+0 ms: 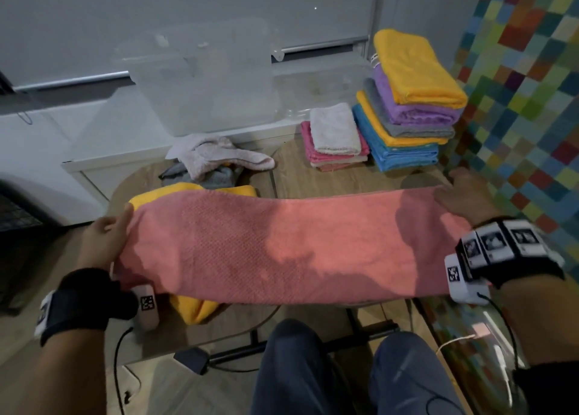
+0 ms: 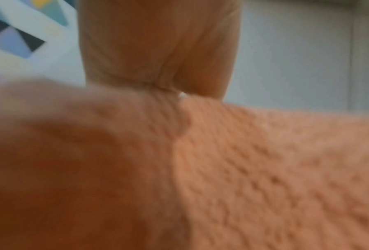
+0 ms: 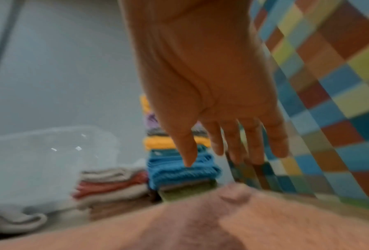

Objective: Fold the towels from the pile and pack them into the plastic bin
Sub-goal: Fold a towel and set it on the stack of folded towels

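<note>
Now, pink towel (image 1: 291, 245): stretched flat over the tabletop (image 1: 338, 176)
Left hand (image 1: 106, 242): pinches its left end
Right hand (image 1: 466, 198): fingers spread, relaxed, holding nothing
Handling: probably soft, limp; grip corners

1. The wooden tabletop (image 1: 288, 179) carries a loose heap of pale and grey towels (image 1: 216, 160).
2. A yellow towel (image 1: 194, 308) lies near its front edge.
3. Two folded stacks sit at right: pink-and-white (image 1: 335, 145) and multicoloured (image 1: 407, 107).
</note>
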Demonstrator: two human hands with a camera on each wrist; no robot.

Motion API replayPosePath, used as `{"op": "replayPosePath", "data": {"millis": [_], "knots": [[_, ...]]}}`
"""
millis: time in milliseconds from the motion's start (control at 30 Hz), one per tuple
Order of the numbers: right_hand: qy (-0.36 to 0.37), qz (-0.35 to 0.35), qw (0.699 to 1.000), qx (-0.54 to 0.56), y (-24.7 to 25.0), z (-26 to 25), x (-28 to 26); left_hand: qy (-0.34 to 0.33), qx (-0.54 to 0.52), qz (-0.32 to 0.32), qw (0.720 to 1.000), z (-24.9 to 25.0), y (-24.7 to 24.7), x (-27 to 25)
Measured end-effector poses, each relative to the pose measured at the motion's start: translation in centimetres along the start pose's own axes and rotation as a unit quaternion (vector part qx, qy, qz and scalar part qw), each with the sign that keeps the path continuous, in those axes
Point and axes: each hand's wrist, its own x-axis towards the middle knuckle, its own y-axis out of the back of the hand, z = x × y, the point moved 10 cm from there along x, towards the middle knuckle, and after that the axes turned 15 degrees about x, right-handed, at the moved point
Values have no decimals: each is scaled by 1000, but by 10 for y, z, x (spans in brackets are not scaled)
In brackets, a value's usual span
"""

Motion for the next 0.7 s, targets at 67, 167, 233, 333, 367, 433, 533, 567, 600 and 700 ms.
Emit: {"op": "replayPosePath", "data": {"millis": [67,167,233,333,367,433,533,567,600,700], "knots": [[30,-33,999,-20,-9,-4,-28,54,-117,-32,991,-25,-1,-13],[72,-134,988,8,-51,-11,-87,90,-200,-75,973,-50,-8,-39],[87,-159,983,27,-76,-10,-113,73,-182,-76,978,-55,-8,-56],[117,-134,984,-32,-92,-1,-127,36,-131,-36,990,-56,2,-76],[128,-120,983,-44,-92,1,-129,20,-119,-18,992,-51,6,-82],[145,-98,982,-70,-89,4,-129,-9,-122,42,992,-40,17,-93],[148,-100,980,-87,-87,7,-126,-56,-151,118,980,-23,31,-105],[148,-103,980,-89,-86,8,-126,-67,-157,130,977,-19,34,-107],[150,-103,979,-92,-85,10,-124,-71,-160,136,975,-18,35,-107],[154,-107,978,-92,-82,16,-121,-83,-154,148,973,-16,38,-108]]}}
